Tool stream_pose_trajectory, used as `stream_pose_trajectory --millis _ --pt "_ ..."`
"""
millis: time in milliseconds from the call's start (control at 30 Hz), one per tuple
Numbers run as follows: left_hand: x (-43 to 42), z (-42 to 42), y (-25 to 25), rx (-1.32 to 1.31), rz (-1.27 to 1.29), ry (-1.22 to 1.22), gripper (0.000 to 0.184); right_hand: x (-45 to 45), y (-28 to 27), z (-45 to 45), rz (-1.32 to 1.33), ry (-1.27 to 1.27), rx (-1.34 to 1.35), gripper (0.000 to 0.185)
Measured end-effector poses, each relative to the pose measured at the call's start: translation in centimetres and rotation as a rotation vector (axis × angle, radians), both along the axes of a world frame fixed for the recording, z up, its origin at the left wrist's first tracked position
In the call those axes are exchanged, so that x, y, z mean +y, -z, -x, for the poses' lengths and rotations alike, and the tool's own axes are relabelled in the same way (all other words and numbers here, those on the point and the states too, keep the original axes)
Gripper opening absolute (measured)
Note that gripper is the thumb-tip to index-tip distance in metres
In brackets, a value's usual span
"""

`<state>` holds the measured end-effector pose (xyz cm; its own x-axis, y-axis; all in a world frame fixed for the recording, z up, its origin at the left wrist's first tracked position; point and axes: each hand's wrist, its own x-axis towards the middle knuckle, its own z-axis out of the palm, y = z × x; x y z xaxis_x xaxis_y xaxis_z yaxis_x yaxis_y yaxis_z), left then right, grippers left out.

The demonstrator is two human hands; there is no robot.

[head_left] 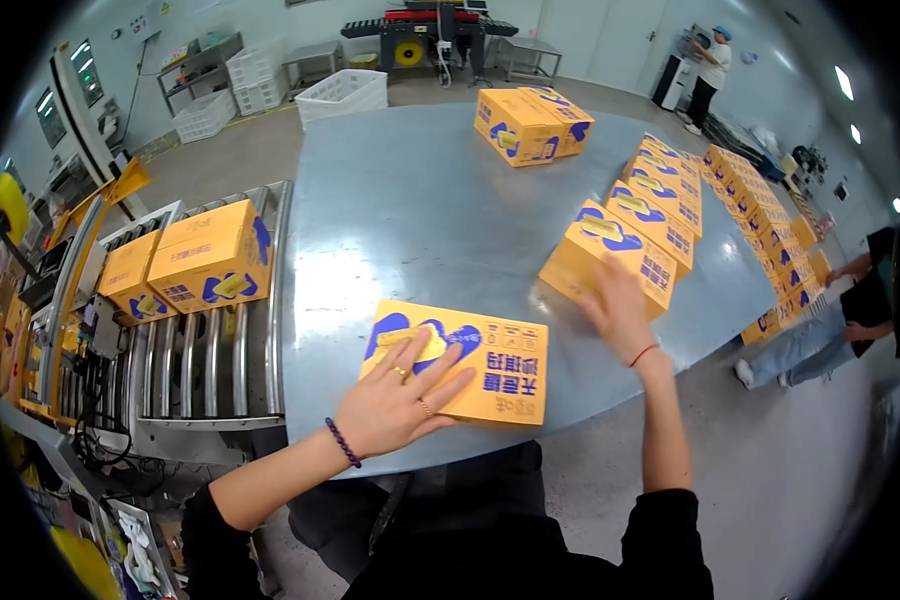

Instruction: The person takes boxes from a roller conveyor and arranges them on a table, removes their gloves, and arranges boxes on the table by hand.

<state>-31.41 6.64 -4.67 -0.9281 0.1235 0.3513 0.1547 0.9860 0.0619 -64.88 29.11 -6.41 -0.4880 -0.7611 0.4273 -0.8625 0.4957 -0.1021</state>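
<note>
A yellow box (pixel 515 365) with blue print lies on the grey table near its front edge. My left hand (pixel 395 395) rests on the left part of its top, fingers spread. Further right, my right hand (pixel 615 310) is at the front face of another yellow box (pixel 642 262), its fingers partly blurred; whether it grips the box is unclear. That box stands at the near end of a row of yellow boxes (pixel 660 222) running back along the table's right side.
Two yellow boxes (pixel 520 128) stand at the table's (pixel 400 200) far side. Boxes (pixel 205 265) sit on a roller conveyor (pixel 215 360) at the left. More boxes (pixel 770 230) line the right. White crates (pixel 342 95) stand behind. One person (pixel 710 75) is at the back, another (pixel 820 340) at right.
</note>
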Motion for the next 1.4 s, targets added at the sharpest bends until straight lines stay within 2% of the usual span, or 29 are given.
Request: stream_pose_trajectory --millis 67,133,267,333,467,533,700,800,833,867,967,1000,1033,1067,1100,1167,1300,1333,1367,1400 --pt "1.5 2.7 0.1 0.025 0.022 0.081 0.073 -0.3 -3.9 -6.6 -0.08 -0.207 -0.031 0.068" --pt "3.0 6.2 -0.1 0.031 0.041 0.136 0.068 0.3 -5.3 -10.6 -0.044 -0.283 -0.104 0.08" --pt "4.8 14.9 1.3 0.142 0.112 0.231 0.061 2.1 -3.6 -10.4 -0.022 -0.186 -0.159 0.094" --pt "5.2 19.5 1.5 0.169 0.152 0.309 0.065 2.4 -1.9 -7.6 -0.117 0.085 -0.05 0.101" --pt "5.5 23.6 1.9 0.146 0.103 0.237 0.069 3.0 -1.0 -2.7 -0.079 0.144 -0.034 0.1" --pt "4.5 23.2 2.4 0.178 0.123 0.08 0.07 3.2 -0.8 -0.6 -0.061 0.136 -0.018 0.1" --pt "-5.3 15.0 3.0 0.141 -0.041 -0.032 0.06 2.8 -0.7 4.5 -0.06 0.137 0.037 0.098" --pt "-12.8 10.1 1.0 0.251 0.047 -0.245 0.051 2.3 -0.8 7.3 -0.093 0.175 0.022 0.098" --pt "-14.9 8.7 -0.3 0.196 0.073 -0.41 0.049 2.1 -0.6 8.2 -0.106 0.185 0.018 0.1" --pt "-18.4 8.0 -0.4 0.299 0.146 -0.45 0.049 1.9 -0.6 8.5 -0.105 0.185 0.021 0.1" --pt "-27.6 6.5 -1.8 0.353 0.009 -0.735 0.053 1.3 -0.5 8.4 -0.13 0.213 0.024 0.096" --pt "-29.4 6.0 -1.6 0.362 0.005 -0.731 0.053 1.0 0.1 7.8 -0.139 0.245 0.097 0.092" --pt "-30.5 5.6 -1.3 0.237 -0.045 -0.885 0.053 0.7 0.4 6.6 -0.147 0.282 0.17 0.088" --pt "-31.4 5.9 -0.9 0.106 -0.096 -1.031 0.055 0.4 0.9 5.3 -0.074 0.206 0.151 0.084" --pt "-30.9 6.6 -1.4 0.114 -0.101 -1.015 0.055 0.0 1.1 3.7 -0.003 0.132 0.132 0.08" --pt "-28.7 7.3 -3.3 -0.128 -0.186 -0.975 0.055 -1.1 1.3 0.3 0.098 -0.026 0.156 0.074" --pt "-19.4 2.2 -2.3 0.268 -0.316 -0.432 0.029 -4.6 -1.2 -5.9 0.251 -0.246 0.01 0.061" --pt "-14.2 0.6 -3.2 0.319 -0.301 -0.399 0.017 -5.9 -1.7 -7.1 0.25 -0.304 -0.031 0.061" --pt "-11.4 -1.2 -3.0 0.258 -0.261 -0.37 0.015 -7.4 -2.0 -8.4 0.247 -0.366 -0.074 0.061" --pt "-9.2 -3.1 -1.5 0.158 -0.25 -0.396 0.026 -9.0 -2.3 -9.9 0.198 -0.44 -0.07 0.068"
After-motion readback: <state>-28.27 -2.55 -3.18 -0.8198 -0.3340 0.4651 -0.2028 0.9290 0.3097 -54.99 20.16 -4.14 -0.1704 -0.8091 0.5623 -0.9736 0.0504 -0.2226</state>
